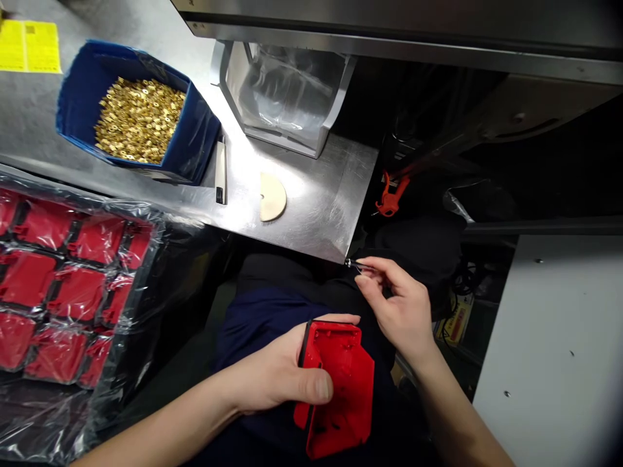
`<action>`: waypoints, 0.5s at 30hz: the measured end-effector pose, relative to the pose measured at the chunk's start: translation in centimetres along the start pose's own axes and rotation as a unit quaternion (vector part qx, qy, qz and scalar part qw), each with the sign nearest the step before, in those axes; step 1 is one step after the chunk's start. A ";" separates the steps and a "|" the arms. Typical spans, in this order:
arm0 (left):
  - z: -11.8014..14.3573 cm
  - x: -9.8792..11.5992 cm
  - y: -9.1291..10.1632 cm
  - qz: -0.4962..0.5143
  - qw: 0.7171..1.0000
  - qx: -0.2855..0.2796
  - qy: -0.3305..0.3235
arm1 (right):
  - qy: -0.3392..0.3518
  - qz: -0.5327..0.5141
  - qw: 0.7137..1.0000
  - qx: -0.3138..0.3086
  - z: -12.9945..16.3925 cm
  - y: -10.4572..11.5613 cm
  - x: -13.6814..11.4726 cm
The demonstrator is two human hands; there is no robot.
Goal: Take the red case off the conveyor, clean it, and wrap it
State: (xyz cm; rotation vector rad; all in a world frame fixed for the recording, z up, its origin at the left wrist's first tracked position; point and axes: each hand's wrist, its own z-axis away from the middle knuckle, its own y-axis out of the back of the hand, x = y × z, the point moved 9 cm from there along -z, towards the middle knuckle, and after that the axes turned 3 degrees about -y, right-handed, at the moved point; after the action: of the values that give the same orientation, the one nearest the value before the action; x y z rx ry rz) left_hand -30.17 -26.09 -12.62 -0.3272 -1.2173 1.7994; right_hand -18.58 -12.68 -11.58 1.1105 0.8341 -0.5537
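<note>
1. The red housing [341, 389] sits low in the middle of the view, over the person's lap, tilted with its hollow side facing up.
2. The left hand [277, 373] is closed around the housing's left edge, thumb pressed on the near face and fingers curled over the top rim.
3. The right hand [402, 305] is just above and to the right of the housing, not touching it; its thumb and forefinger pinch a small metal pin [353, 264], which points left toward the corner of the steel bench [316, 207].
4. On the bench stand a blue bin [82, 97] of brass nuts [139, 120], a clear empty bin [287, 97] and a pale disc [271, 196].
5. At the left, a tray of red parts [63, 285] lies under plastic wrap.
6. An orange clip [390, 196] hangs right of the bench.
</note>
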 end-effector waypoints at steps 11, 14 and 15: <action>0.5 0.0 -1.2 -0.006 0.999 -0.004 -0.036 | 0.067 0.245 0.966 0.058 -11.1 -7.9 1.3; 0.7 1.0 -1.0 -0.069 0.994 0.028 -0.076 | 0.069 0.246 0.966 0.030 -11.3 -8.6 1.7; 0.8 1.6 -0.9 -0.100 0.990 0.041 -0.092 | 0.071 0.219 0.973 0.029 -10.7 -8.1 1.6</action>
State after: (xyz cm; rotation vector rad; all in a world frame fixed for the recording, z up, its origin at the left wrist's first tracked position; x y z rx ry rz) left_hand -31.07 -25.25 -11.11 0.0097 -1.2508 1.7273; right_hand -27.00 -5.62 -19.52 1.3527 0.6684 -0.1318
